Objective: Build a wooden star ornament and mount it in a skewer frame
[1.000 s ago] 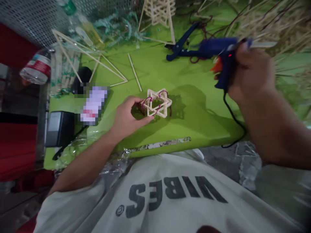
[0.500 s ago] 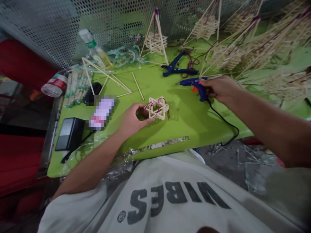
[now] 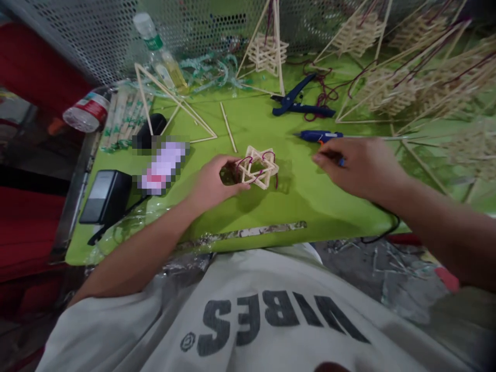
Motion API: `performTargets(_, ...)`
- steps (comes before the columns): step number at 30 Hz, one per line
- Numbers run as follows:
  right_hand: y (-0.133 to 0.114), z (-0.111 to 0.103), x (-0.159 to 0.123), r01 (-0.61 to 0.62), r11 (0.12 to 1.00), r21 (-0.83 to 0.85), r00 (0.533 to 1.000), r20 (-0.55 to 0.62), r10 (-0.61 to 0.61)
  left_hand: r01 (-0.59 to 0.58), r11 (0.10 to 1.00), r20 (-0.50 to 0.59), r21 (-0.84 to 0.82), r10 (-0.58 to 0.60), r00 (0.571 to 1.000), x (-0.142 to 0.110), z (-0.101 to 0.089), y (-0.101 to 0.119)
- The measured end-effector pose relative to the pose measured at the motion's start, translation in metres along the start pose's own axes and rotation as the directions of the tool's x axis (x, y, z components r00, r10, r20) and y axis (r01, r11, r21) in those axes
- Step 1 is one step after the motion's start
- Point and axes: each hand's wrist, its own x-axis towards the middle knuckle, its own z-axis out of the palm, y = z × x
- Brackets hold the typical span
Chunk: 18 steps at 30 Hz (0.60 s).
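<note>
My left hand (image 3: 211, 178) holds the left side of a small star-shaped frame of pale wooden sticks (image 3: 267, 178), thumb and fingers around its edge. Purple string is looped over the star, which is at the table's middle. My right hand (image 3: 352, 163) hovers above the table right of the star, fingers loosely bent and a little apart with nothing seen in them. Behind it lies a blue hot glue gun (image 3: 318, 136) on its side, its handle mostly hidden by the hand. A glue stick pokes out of its back end.
Dark blue cutters (image 3: 298, 103) lie behind the glue gun. Stick pyramids with hanging stars (image 3: 267, 51) crowd the back right. To the left are a loose stick (image 3: 228, 126), a stick triangle (image 3: 176, 109), a phone (image 3: 165, 165), a black box (image 3: 105, 196) and a bottle (image 3: 158, 51).
My right hand has let go of the glue gun, now lying on the table, and has come nearer to me. My left hand keeps hold of the star. The camera view has shifted slightly.
</note>
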Motion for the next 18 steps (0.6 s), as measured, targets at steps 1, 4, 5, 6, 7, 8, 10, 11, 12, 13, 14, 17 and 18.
performTargets(1,-0.018,-0.003,0.003,0.037,0.999,-0.014,0.999,-0.020,-0.037,-0.002,1.000,-0.003,-0.002,0.002,1.000,0.000,0.000,0.000)
performTargets(4,-0.055,-0.001,0.019,0.134,0.980,0.145,0.991,-0.011,-0.134,0.006,1.000,-0.003,-0.018,-0.006,1.000,0.000,0.000,-0.002)
performTargets(5,-0.060,0.004,0.026,0.123,0.960,0.250,0.991,0.023,-0.133,0.008,1.000,-0.003,-0.023,-0.008,1.000,0.000,0.000,-0.003)
performTargets(6,-0.062,0.011,0.032,0.079,0.931,0.356,0.991,0.075,-0.112,0.011,1.000,0.002,-0.028,-0.011,1.000,0.001,0.000,-0.004)
performTargets(7,-0.062,0.019,0.038,0.012,0.897,0.441,0.987,0.141,-0.083,0.017,0.999,0.008,-0.036,-0.017,1.000,0.001,0.000,-0.004)
performTargets(8,-0.061,0.027,0.043,-0.057,0.863,0.502,0.977,0.205,-0.055,0.028,0.999,0.017,-0.047,-0.027,1.000,0.001,0.000,-0.005)
performTargets(10,-0.055,0.040,0.049,-0.141,0.812,0.566,0.963,0.270,-0.021,0.052,0.996,0.037,-0.066,-0.049,0.998,0.002,-0.001,-0.005)
performTargets(11,-0.053,0.044,0.050,-0.175,0.783,0.596,0.957,0.289,-0.006,0.061,0.996,0.044,-0.071,-0.058,0.997,0.002,-0.002,-0.005)
performTargets(12,-0.050,0.047,0.050,-0.206,0.755,0.622,0.953,0.303,0.010,0.067,0.995,0.049,-0.073,-0.064,0.997,0.002,-0.003,-0.004)
performTargets(13,-0.048,0.049,0.050,-0.239,0.725,0.646,0.946,0.322,0.024,0.071,0.994,0.048,-0.078,-0.067,0.997,0.002,-0.004,-0.003)
performTargets(14,-0.047,0.051,0.049,-0.268,0.698,0.664,0.940,0.340,0.038,0.074,0.994,0.052,-0.086,-0.070,0.996,0.002,-0.005,-0.003)
performTargets(17,-0.044,0.058,0.048,-0.289,0.668,0.686,0.941,0.333,0.065,0.077,0.985,0.097,-0.156,-0.062,0.993,0.001,-0.009,-0.003)
performTargets(18,-0.043,0.062,0.048,-0.279,0.664,0.693,0.948,0.311,0.074,0.069,0.980,0.111,-0.186,-0.049,0.993,0.001,-0.010,-0.004)
